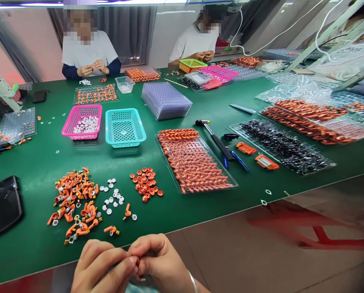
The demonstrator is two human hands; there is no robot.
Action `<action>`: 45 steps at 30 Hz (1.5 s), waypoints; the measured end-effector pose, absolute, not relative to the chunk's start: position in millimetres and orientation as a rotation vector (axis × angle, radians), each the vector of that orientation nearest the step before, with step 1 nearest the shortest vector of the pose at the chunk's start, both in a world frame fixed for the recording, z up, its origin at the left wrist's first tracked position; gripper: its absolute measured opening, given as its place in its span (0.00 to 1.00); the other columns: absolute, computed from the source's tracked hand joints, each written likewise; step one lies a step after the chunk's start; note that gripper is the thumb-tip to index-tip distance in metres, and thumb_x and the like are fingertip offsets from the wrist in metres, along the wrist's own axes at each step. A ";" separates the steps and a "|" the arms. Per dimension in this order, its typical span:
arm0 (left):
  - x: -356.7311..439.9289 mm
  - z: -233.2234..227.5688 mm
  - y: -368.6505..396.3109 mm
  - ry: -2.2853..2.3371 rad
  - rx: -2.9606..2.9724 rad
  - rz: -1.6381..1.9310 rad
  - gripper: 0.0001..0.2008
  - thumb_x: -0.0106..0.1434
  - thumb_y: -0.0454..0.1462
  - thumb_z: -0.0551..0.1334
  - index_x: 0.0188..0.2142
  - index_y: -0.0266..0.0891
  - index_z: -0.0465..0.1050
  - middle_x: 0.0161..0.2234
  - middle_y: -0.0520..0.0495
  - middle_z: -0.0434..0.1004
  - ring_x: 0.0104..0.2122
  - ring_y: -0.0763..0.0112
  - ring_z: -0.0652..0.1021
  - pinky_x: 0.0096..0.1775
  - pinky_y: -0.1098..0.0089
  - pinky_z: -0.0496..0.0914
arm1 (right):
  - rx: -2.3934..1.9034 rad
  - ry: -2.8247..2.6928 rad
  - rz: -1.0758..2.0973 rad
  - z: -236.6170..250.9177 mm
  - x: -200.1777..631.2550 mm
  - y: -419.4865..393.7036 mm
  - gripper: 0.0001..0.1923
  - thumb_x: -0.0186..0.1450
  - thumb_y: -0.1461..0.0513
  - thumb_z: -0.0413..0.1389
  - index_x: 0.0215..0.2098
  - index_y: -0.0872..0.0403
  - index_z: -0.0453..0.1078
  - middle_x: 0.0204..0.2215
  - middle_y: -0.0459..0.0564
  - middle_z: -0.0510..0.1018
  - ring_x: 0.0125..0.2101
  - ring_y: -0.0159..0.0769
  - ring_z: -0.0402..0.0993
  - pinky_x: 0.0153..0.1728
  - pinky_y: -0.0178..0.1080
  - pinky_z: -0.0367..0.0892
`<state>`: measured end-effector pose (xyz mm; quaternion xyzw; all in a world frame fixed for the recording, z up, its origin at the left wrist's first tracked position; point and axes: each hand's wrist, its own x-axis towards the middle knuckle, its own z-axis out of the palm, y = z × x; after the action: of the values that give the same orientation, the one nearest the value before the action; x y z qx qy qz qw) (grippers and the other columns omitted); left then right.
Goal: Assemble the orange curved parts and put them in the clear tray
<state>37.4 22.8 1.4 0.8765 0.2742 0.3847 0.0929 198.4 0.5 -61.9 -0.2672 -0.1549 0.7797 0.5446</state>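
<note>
Low at the front edge of the table, my left hand (104,266) and my right hand (159,260) meet fingertip to fingertip. Both pinch one small orange part (137,260), mostly hidden by the fingers. Just beyond lie a loose orange earbud-shaped piece (111,230) and another orange piece with a white disc (128,211). A heap of orange earbud-shaped pieces (75,189) with metallic ends spreads to the left. White round discs (113,199) and a group of orange cup-shaped caps (145,183) lie to its right.
A black phone (5,205) lies at the left. Behind stand a pink basket (66,131), a turquoise basket (125,143) and stacked clear trays (166,101). Rightward are a filled tray (235,185), a hammer (215,138) and black wired parts (285,142). Two people work across the table.
</note>
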 end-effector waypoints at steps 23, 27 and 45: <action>32.0 -5.8 24.0 1.052 2.033 0.951 0.07 0.60 0.37 0.69 0.36 0.43 0.71 0.30 0.53 0.75 0.30 0.72 0.77 0.32 0.77 0.73 | -0.662 -0.726 1.878 -43.0 214.5 10.6 0.10 0.48 0.66 0.73 0.29 0.53 0.82 0.27 0.44 0.77 0.26 0.24 0.71 0.31 0.27 0.66; 35.8 -4.5 25.0 1.031 1.999 0.965 0.06 0.62 0.38 0.67 0.35 0.43 0.71 0.29 0.54 0.75 0.28 0.72 0.76 0.31 0.77 0.72 | -0.728 -0.785 1.840 -40.2 218.3 12.5 0.08 0.49 0.66 0.72 0.27 0.52 0.82 0.26 0.45 0.79 0.29 0.28 0.74 0.32 0.30 0.67; 44.1 -19.6 25.3 1.114 1.739 0.961 0.09 0.56 0.30 0.69 0.35 0.44 0.78 0.29 0.56 0.83 0.26 0.75 0.81 0.31 0.82 0.75 | -0.791 -0.494 1.733 -47.5 204.6 16.9 0.12 0.52 0.57 0.71 0.29 0.55 0.78 0.24 0.43 0.76 0.26 0.25 0.69 0.30 0.28 0.64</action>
<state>44.1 25.3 -19.6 0.6932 0.4441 0.3831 0.4188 204.6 16.9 -47.5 -0.3348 -0.2090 0.7333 0.5537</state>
